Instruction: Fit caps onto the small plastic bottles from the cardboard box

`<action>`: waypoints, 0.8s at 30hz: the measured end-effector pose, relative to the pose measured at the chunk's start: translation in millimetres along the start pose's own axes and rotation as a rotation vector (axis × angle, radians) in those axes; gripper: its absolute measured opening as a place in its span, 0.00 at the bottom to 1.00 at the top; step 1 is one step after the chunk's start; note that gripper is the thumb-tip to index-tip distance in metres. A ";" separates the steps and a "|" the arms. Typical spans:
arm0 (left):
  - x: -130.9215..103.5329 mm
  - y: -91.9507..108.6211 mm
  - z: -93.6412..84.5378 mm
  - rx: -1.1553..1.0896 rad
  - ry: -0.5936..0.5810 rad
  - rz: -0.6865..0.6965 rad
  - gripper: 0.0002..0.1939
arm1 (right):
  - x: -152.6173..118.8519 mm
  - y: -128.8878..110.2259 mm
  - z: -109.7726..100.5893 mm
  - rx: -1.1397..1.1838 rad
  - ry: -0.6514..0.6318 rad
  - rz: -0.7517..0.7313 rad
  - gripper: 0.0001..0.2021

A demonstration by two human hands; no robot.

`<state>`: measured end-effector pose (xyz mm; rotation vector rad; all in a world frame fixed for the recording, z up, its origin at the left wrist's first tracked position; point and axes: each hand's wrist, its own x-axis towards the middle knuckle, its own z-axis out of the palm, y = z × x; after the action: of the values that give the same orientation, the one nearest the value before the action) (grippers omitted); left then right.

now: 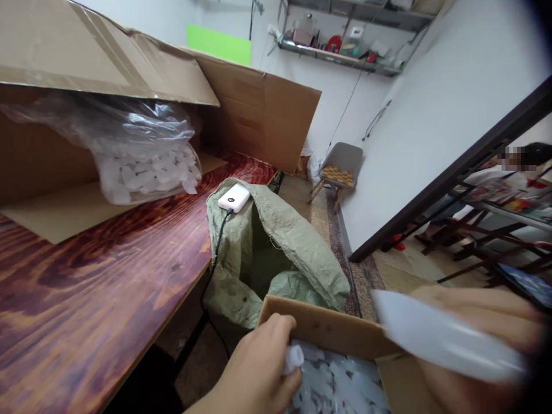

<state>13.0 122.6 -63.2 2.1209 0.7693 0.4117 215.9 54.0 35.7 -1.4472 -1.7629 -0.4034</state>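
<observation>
At the bottom centre, my left hand is closed on a small translucent white plastic tube, whose round end shows between thumb and fingers. This hand is at the rim of a cardboard box. Inside the box lie several translucent white plastic pieces. My right hand, smeared by motion, is closed around a longer translucent white plastic piece with a tapered end, held above the box's right side.
A wood-grain table bears a large open carton and a clear bag of white pieces. A green woven sack hangs at its edge, with a white power bank and black cable. Behind are a chair and a seated person.
</observation>
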 end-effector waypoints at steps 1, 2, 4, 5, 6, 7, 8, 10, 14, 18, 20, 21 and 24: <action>0.4 1.9 0.0 0.029 -0.003 -0.008 0.08 | 0.4 4.7 9.7 0.014 -0.018 -0.017 0.06; 0.8 3.9 -0.1 0.047 0.002 -0.015 0.04 | 1.3 11.6 21.6 0.000 -0.140 0.067 0.05; 1.4 7.3 -0.8 0.056 0.017 -0.011 0.04 | 2.5 28.8 46.1 0.073 -0.380 0.417 0.15; 1.7 8.5 -1.5 0.048 0.023 0.005 0.05 | 2.2 37.1 56.1 0.158 -0.467 0.566 0.20; 1.8 9.4 -2.2 0.037 0.030 0.026 0.05 | 1.2 43.8 63.5 0.201 -0.513 0.617 0.19; 1.8 9.9 -3.0 0.022 0.035 0.050 0.06 | -0.2 48.4 68.1 0.250 -0.544 0.657 0.17; 1.7 10.0 -3.8 0.009 0.039 0.074 0.06 | -1.7 50.5 70.1 0.293 -0.568 0.671 0.15; 1.2 9.3 -4.9 -0.010 0.042 0.107 0.08 | -2.9 47.8 68.7 0.370 -0.606 0.681 0.12; 0.0 6.2 -5.4 -0.040 0.035 0.112 0.13 | 4.4 29.0 61.1 0.445 -0.709 0.704 0.17; -0.1 4.5 -6.4 -0.113 0.078 0.106 0.15 | 12.9 15.0 56.7 0.397 -0.800 0.582 0.14; -0.1 5.2 -7.4 -0.161 0.109 0.073 0.14 | 13.6 11.0 53.5 0.405 -0.870 0.482 0.13; -0.3 5.9 -7.8 -0.184 0.122 0.049 0.13 | 13.1 9.4 51.5 0.430 -0.911 0.452 0.14; -1.3 8.3 -7.5 -0.261 0.162 0.000 0.11 | 10.0 4.8 44.3 0.635 -1.008 0.500 0.14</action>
<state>11.3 122.3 -52.1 1.8602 0.7625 0.6542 203.4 92.4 14.2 -1.6099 -1.8429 1.2335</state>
